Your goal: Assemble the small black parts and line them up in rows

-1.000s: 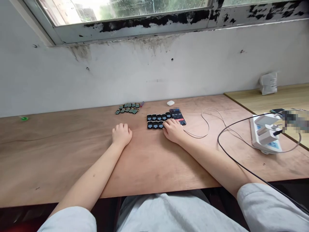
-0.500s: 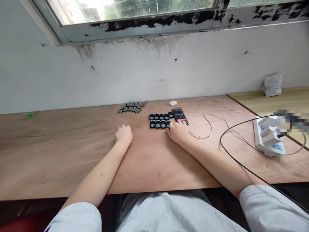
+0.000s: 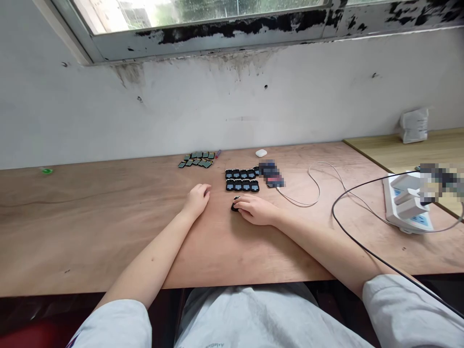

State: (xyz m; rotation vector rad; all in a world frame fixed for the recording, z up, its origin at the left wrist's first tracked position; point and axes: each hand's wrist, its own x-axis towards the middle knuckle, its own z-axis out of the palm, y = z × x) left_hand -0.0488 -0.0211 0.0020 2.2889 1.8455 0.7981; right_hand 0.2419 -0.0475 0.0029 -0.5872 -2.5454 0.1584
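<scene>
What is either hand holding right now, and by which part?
The right hand has its fingertips on top of a small black piece, mostly covered; the left hand holds nothing.

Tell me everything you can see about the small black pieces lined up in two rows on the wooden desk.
The small black pieces are rounded rectangular units with bumpy edges, each with a pale blue-grey centre panel; they look like plastic. They lie flat on the light plywood desk in two rows, about five behind and four in front, almost touching. The back row's right end meets a pixelated blurred patch. Nothing touches the rows; the right hand rests just in front, on one separate black piece.
</scene>
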